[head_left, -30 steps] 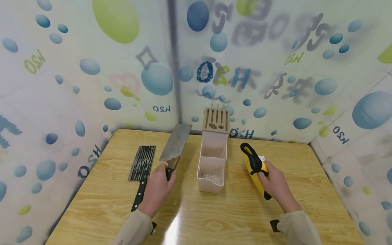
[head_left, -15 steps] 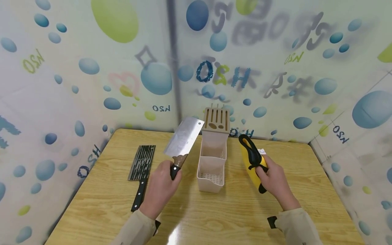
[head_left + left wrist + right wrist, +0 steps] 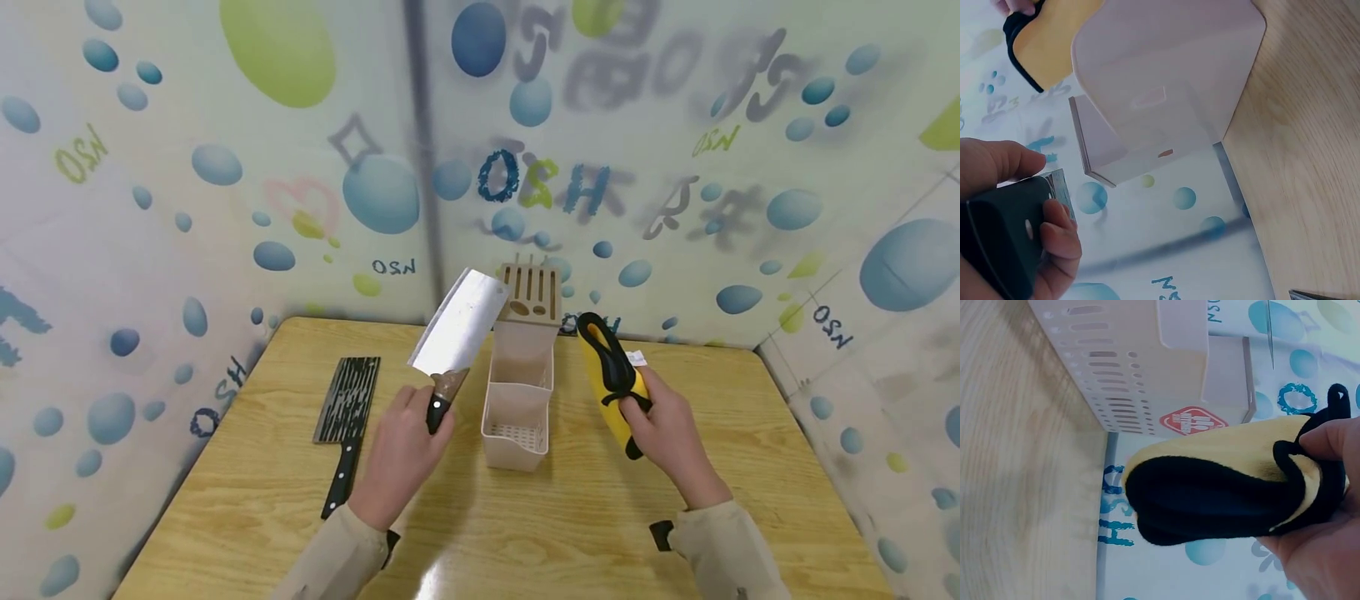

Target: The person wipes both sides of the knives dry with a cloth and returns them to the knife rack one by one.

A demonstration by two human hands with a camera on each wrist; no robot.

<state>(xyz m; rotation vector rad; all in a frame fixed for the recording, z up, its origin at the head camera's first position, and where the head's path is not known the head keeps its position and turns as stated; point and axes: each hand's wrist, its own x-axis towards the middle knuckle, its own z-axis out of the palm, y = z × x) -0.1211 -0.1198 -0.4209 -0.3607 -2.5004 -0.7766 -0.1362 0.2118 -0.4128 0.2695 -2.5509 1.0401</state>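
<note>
My left hand (image 3: pixel 405 454) grips a cleaver (image 3: pixel 463 321) by its black riveted handle (image 3: pixel 1007 225), the shiny blade raised above the table and slanting up to the right. In the head view the blade's corner overlaps the slotted top of a beige knife holder (image 3: pixel 516 417). My right hand (image 3: pixel 670 425) pinches a soft yellow fabric item with black edging (image 3: pixel 611 383), held above the table right of the holder; a small white tag shows beside it. In the right wrist view thumb and fingers close on the black-trimmed end of this yellow fabric item (image 3: pixel 1222 440).
A second cleaver (image 3: pixel 348 400), its blade dark and streaked, lies flat on the wooden table (image 3: pixel 540 533) left of my left hand. Behind the table stands a wall (image 3: pixel 675 275) patterned with blue and green spots. The holder has two open compartments under its slotted top.
My left hand has lifted the cleaver off the table and moved it rightward, toward the holder. My right hand has raised the yellow fabric item slightly and shifted it a little left.
</note>
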